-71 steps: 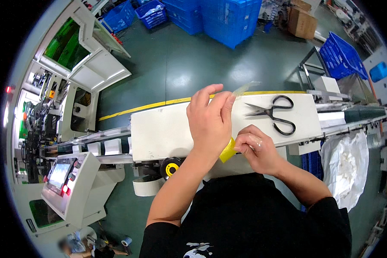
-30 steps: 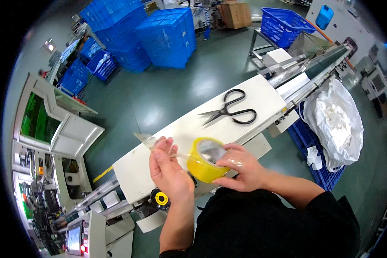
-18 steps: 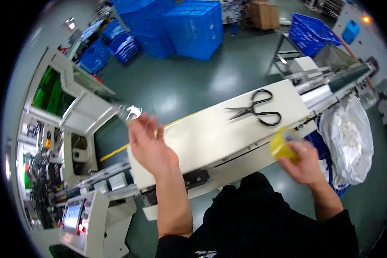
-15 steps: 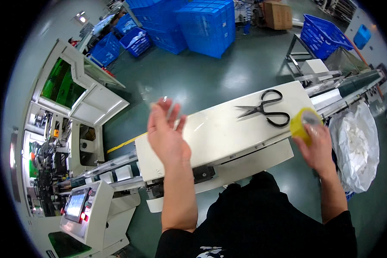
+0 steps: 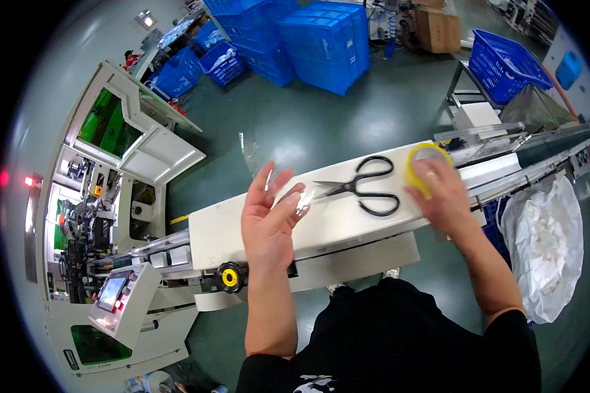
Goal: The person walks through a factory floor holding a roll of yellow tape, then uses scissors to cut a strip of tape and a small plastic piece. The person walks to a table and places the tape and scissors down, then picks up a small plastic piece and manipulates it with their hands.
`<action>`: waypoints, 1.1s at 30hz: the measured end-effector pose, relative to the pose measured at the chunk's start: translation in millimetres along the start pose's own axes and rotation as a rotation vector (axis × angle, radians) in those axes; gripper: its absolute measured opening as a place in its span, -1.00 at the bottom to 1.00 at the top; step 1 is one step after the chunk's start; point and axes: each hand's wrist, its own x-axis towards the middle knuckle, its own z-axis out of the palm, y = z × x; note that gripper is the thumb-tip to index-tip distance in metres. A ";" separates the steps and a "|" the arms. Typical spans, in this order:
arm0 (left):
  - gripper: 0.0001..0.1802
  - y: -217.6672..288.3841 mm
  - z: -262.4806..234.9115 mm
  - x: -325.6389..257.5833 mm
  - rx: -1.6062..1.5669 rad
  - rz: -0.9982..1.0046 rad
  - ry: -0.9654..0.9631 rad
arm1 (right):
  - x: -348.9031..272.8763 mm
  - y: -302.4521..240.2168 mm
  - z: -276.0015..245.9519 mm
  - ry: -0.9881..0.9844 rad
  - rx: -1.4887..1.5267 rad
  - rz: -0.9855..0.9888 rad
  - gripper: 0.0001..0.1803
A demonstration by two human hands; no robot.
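Observation:
My left hand (image 5: 269,219) is raised palm up over the white machine cover (image 5: 226,229), its fingers half curled. A strip of clear tape or film (image 5: 250,154) clings to the fingers and sticks out past the fingertips. Another shiny clear bit shows by the thumb. At the right end of the cover, my right hand (image 5: 444,196) grips a roll of yellow tape (image 5: 415,162) from above; whether the roll rests on the surface I cannot tell. Between the hands lie black-handled scissors (image 5: 349,187), slightly parted, their tips pointing at my left hand.
To the left stands a machine with a raised door (image 5: 164,164) and a tilted control panel (image 5: 119,298). A conveyor rail (image 5: 531,171) runs off right, above a white bag (image 5: 544,245). Blue crates (image 5: 324,49) stand across the floor; a blue basket (image 5: 505,65) sits on a stand.
The view has shifted. Against the scissors, the yellow roll has moved away from me to the cover's far right end. My left hand has come nearer the scissor tips, still with the clear strip.

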 end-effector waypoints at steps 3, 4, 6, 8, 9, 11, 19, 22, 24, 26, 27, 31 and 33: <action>-0.24 -4.8 16.9 -7.8 0.023 0.028 0.011 | 15.9 -17.9 20.9 -0.207 0.103 -0.129 -0.54; -0.23 -7.4 21.7 -10.8 0.048 0.033 0.013 | 18.9 -20.2 28.2 -0.231 0.005 -0.157 -0.50; -0.22 -10.3 31.8 -16.2 0.088 0.063 0.021 | 25.9 -17.5 44.4 -0.266 -0.200 -0.230 -0.42; -0.20 -15.8 32.6 -17.9 0.081 0.091 -0.009 | 33.8 -10.8 58.6 -0.366 -0.169 -0.216 -0.31; -0.19 -16.8 31.3 -19.6 0.079 0.107 -0.019 | 42.8 -13.1 56.0 -0.509 -0.128 -0.186 -0.30; -0.17 -14.1 32.2 -24.2 0.071 0.111 -0.009 | 53.0 -22.1 46.2 -0.678 -0.084 -0.149 -0.32; -0.11 13.0 32.1 -24.4 0.081 0.147 -0.035 | 29.3 -26.5 38.3 -0.688 0.142 0.075 -0.58; -0.08 24.7 26.3 -22.2 0.001 0.133 -0.069 | 11.1 -25.3 2.9 -0.739 0.659 0.223 -0.58; -0.07 27.3 29.1 -17.2 0.001 0.143 -0.110 | -16.5 -25.0 -4.9 -0.758 1.183 0.424 -0.58; -0.06 28.1 32.6 -12.4 -0.005 0.133 -0.151 | -36.3 -33.3 -13.9 -0.754 1.401 0.419 -0.57; -0.05 27.8 35.1 -9.8 -0.012 0.121 -0.171 | -42.1 -38.9 -22.2 -0.758 1.349 0.313 -0.57; -0.03 24.6 43.7 -5.2 0.000 0.097 -0.269 | -42.5 -52.8 -42.2 -0.771 1.197 0.121 -0.58; -0.02 22.0 48.3 -6.5 0.011 0.101 -0.309 | -36.4 -60.9 -45.6 -0.731 1.186 0.131 -0.60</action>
